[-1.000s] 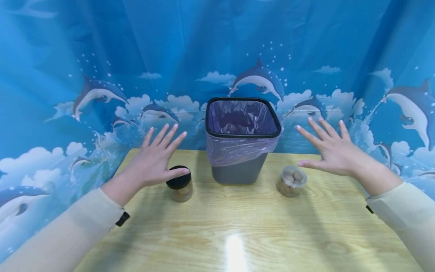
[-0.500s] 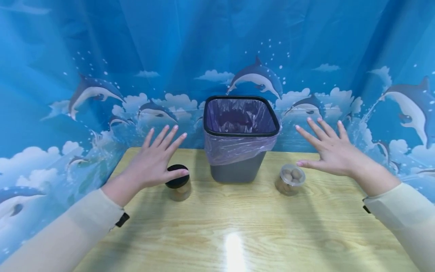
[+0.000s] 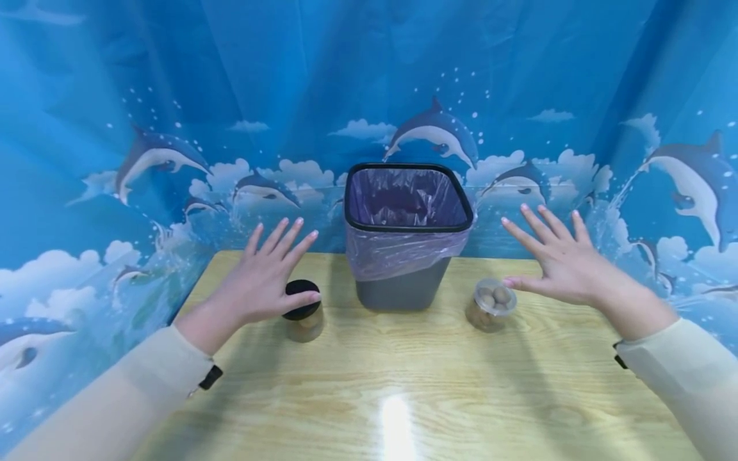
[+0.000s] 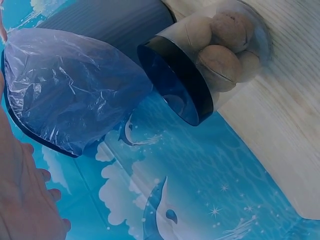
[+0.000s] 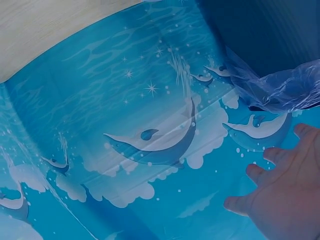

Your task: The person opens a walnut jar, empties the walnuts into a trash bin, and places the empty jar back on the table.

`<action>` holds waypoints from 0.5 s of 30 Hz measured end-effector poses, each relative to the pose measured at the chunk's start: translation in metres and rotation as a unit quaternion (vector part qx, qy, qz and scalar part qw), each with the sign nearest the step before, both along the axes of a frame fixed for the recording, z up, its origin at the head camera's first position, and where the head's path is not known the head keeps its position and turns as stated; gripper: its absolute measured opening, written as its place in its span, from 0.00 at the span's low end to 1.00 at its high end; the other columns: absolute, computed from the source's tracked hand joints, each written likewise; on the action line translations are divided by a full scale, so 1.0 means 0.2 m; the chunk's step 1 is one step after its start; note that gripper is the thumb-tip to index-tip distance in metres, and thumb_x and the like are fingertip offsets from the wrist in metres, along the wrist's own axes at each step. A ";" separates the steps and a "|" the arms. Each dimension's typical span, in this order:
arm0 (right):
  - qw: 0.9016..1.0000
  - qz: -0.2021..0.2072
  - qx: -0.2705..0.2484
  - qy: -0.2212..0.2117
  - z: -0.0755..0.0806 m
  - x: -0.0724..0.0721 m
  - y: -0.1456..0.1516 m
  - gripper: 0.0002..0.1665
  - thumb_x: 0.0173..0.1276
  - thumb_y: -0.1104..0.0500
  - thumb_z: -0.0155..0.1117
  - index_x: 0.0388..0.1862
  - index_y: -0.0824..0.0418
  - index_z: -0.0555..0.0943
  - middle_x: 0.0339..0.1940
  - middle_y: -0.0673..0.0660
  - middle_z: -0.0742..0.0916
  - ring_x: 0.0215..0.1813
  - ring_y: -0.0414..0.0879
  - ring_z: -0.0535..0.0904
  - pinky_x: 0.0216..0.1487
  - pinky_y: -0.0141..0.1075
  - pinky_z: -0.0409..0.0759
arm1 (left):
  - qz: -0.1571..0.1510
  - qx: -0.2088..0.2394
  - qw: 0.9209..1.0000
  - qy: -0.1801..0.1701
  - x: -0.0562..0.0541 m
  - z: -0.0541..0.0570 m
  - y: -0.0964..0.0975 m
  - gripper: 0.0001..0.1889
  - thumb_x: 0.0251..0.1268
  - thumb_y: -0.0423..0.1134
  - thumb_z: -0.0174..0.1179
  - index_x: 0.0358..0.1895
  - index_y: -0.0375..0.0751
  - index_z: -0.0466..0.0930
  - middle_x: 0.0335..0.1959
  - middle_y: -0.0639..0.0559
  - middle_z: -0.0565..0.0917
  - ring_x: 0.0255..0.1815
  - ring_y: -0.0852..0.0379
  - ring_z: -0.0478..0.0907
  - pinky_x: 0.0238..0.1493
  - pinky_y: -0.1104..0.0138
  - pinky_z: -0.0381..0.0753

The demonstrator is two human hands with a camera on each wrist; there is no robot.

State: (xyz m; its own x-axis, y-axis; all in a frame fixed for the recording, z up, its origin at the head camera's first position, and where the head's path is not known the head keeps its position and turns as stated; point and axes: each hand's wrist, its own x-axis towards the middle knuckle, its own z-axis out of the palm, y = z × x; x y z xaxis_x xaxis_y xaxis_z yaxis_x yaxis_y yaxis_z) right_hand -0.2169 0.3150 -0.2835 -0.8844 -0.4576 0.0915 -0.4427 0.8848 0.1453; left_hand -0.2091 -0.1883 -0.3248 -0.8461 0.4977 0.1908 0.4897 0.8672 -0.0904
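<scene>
My left hand (image 3: 256,282) hovers with fingers spread above the back left of the table, holding nothing. Below its thumb stands a clear jar (image 4: 227,62) with a black lid (image 3: 301,298); several walnuts (image 4: 220,65) show through its wall. My right hand (image 3: 567,266) is likewise spread in the air and holds nothing. Near that thumb is a clear plastic container (image 3: 490,306) with several round brown walnut-like things inside; whether a lid covers it I cannot tell. Between the hands stands a grey trash can (image 3: 398,291) with a black rim, lined with a purple plastic bag (image 3: 403,253).
The light wooden table (image 3: 375,371) carries the can and both containers. Behind it and at both sides hangs a blue curtain (image 3: 277,77) printed with dolphins. The can stands close to the back edge.
The head view has shifted slightly, so the can and containers appear a little farther left. Both hands stay spread and almost still; nothing was taken hold of.
</scene>
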 end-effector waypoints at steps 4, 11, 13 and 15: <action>1.000 0.003 -0.008 0.002 -0.01 0.02 0.00 0.61 0.65 0.27 0.59 0.84 0.43 0.38 0.83 0.58 0.38 0.81 0.63 0.30 0.68 0.62 0.13 | -0.005 0.005 1.000 0.006 0.00 -0.01 0.00 0.53 0.62 0.78 0.46 0.83 0.54 0.38 0.83 0.45 0.39 0.82 0.40 0.34 0.75 0.41 0.27; 1.000 0.004 -0.023 0.012 -0.03 0.03 0.01 0.61 0.65 0.28 0.60 0.84 0.42 0.37 0.83 0.58 0.38 0.81 0.62 0.30 0.69 0.61 0.13 | -0.001 0.012 1.000 0.001 0.01 -0.03 0.00 0.54 0.62 0.77 0.49 0.82 0.57 0.34 0.83 0.46 0.36 0.82 0.44 0.29 0.75 0.43 0.24; 1.000 0.003 -0.025 0.010 -0.04 0.03 0.01 0.61 0.65 0.28 0.61 0.84 0.42 0.37 0.83 0.58 0.38 0.81 0.62 0.30 0.69 0.61 0.14 | 0.000 0.011 1.000 0.000 0.02 -0.04 0.00 0.54 0.62 0.78 0.47 0.82 0.57 0.35 0.83 0.46 0.36 0.82 0.44 0.29 0.75 0.42 0.24; 1.000 0.003 -0.027 0.007 -0.04 0.03 0.01 0.61 0.65 0.29 0.61 0.84 0.43 0.37 0.83 0.58 0.38 0.81 0.62 0.30 0.68 0.62 0.13 | 0.000 0.010 1.000 0.000 0.02 -0.05 -0.01 0.54 0.62 0.78 0.46 0.82 0.56 0.35 0.83 0.47 0.35 0.82 0.44 0.29 0.75 0.42 0.25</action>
